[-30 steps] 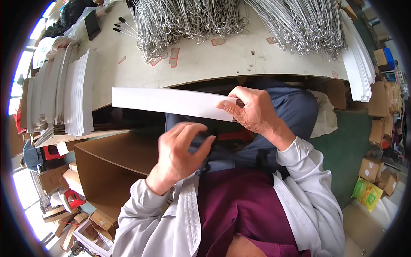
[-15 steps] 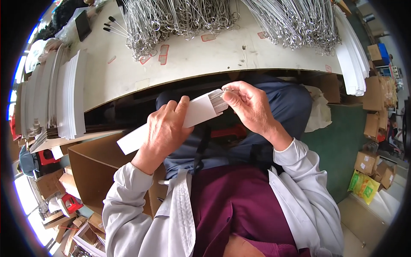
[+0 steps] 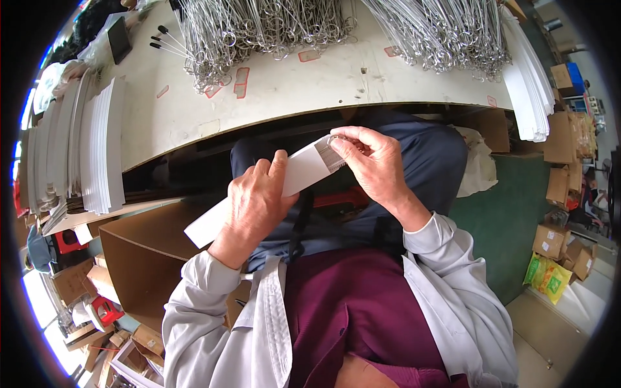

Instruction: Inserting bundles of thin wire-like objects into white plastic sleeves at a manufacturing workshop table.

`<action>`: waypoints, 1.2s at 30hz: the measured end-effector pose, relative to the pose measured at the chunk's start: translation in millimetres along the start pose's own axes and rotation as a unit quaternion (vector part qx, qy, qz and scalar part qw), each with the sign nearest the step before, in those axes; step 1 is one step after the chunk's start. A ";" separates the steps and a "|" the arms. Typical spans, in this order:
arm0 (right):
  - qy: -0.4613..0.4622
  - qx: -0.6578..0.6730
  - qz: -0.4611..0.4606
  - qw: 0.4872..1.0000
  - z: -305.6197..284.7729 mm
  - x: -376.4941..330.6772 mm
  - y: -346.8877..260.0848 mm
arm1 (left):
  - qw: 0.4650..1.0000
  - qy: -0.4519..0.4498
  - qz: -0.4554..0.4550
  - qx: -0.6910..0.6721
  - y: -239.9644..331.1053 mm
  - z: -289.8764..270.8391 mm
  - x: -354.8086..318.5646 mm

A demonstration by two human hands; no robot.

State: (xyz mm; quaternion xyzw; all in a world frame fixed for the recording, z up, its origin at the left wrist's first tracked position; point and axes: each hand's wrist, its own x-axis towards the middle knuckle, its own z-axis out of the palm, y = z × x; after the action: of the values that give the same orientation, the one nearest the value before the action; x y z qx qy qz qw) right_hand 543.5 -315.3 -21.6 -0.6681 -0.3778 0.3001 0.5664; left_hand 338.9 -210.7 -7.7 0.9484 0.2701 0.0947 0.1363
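Observation:
Above my lap, my left hand (image 3: 255, 200) is wrapped round a long, narrow white box (image 3: 305, 169), which slants up to the right. The upper right end of the box is open, and the ends of a bundle of metal wire rods (image 3: 332, 157) show in it. My right hand (image 3: 374, 161) is closed at that end, thumb and fingers pinching the tips of the rods. The curled fingers partly hide those tips.
Across the bench (image 3: 259, 110) lie two big heaps of ring-ended metal rods (image 3: 265, 29) (image 3: 446, 39). Flat white boxes stand stacked at the left (image 3: 103, 149) and right (image 3: 527, 84). An open cardboard box (image 3: 139, 265) is at my left.
The white box has shifted slightly to the right and down. My right hand's fingers have curled in more at its open end, and more of the rods' ends show.

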 end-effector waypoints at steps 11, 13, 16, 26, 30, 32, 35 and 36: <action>0.035 -0.214 -0.264 0.940 14.2 -6.9 11.2 | 0.998 0.017 -0.027 -0.047 12.0 14.6 -5.4; 0.032 -0.180 -0.237 0.954 13.1 -10.6 20.3 | 0.998 0.009 -0.030 -0.050 13.3 16.3 -7.3; 0.026 -0.121 -0.178 0.976 11.9 -12.8 19.1 | 0.999 0.003 -0.031 -0.041 15.4 19.1 -10.5; -0.015 -0.117 -0.166 0.979 21.1 -14.7 18.8 | 0.995 0.016 -0.066 -0.077 17.2 22.0 -11.5; 0.016 -0.102 -0.142 0.984 10.7 -18.1 16.0 | 0.990 0.024 -0.082 -0.109 17.5 19.1 -7.1; -0.010 -0.168 -0.195 0.966 8.6 -23.5 15.7 | 0.990 0.014 -0.086 -0.112 16.4 19.0 -8.6; -0.046 -0.197 -0.220 0.954 12.9 -27.6 11.4 | 0.986 0.005 -0.100 -0.131 19.9 24.0 -10.6; -0.052 -0.191 -0.215 0.956 17.0 -30.4 8.3 | 0.983 0.006 -0.110 -0.146 20.9 25.7 -11.1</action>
State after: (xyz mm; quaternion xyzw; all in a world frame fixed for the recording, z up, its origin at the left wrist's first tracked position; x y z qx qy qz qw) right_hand 514.6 -332.5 -33.6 -0.6504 -0.5917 0.1275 0.4589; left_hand 346.3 -239.1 -26.7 0.8822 0.3573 0.1232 0.2809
